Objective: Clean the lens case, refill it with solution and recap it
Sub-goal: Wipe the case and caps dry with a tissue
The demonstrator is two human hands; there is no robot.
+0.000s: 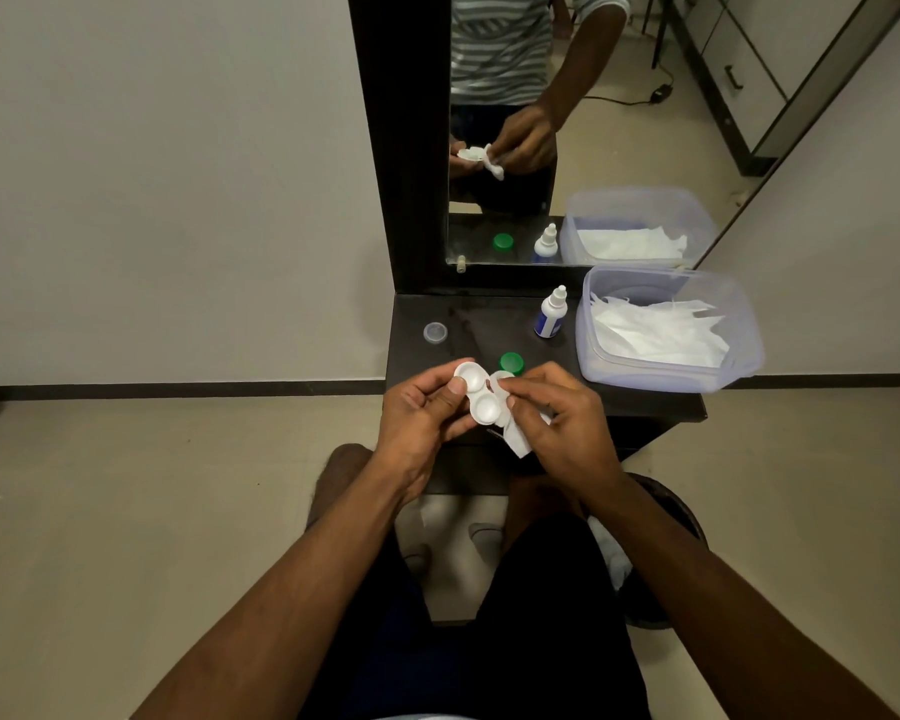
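Head cam: looking down at two bare hands working just above the near edge of a small dark table (468,324), with a mirror (567,148) right behind it.
Left hand: the left hand (417,418) is closed around the lens case (476,397), thumb lying on the rim of the far well and fingers wrapped underneath.
Lens case: white, both wells uncapped and facing up at the camera. It's held in the air between the hands, not resting on the table. Can't tell if the wells are wet or dry.
Right hand: the right hand (562,418) is pinched shut on a bit of white tissue (518,439), pressed up against the right side of the case, with a loose end hanging below the fingers.
Caps: a green cap (511,362) sits on the table just beyond the hands, with a white cap (501,377) right beside it, partly hidden by the fingers. A clear cap (435,332) sits by itself over at the far left.
Solution: a small white-and-blue dropper bottle (551,313) stands upright near the back, well apart from the hands.
Tissue box: a clear plastic tub (749,350) with white tissues in it sits at the right end of the table, just beside the bottle.
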